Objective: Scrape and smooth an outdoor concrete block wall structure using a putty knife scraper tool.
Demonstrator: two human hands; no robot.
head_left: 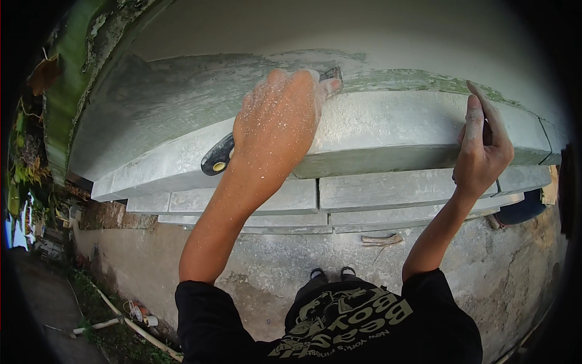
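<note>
My left hand [273, 115], dusted with pale powder and flakes, is closed round a scraper. The scraper's black handle [217, 156] sticks out below the palm, with a yellow-rimmed hole at its end. Past my fingertips a short bit of its blade [333, 74] shows against the wall, just above the upper ledge. My right hand [485, 142] rests at the front edge of the ledge [388, 118], farther right, fingers stretched up and partly apart; I see nothing in it. Pale dust lies along the ledge top.
The wall [194, 82] has a grey-green worn band under a smooth pale area. Lower ledges [376, 189] step down beneath. On the concrete floor [260, 261] lies a piece of wood [382, 240]. Plants and a pole [139, 330] are at left, a dark round object [521, 207] at right.
</note>
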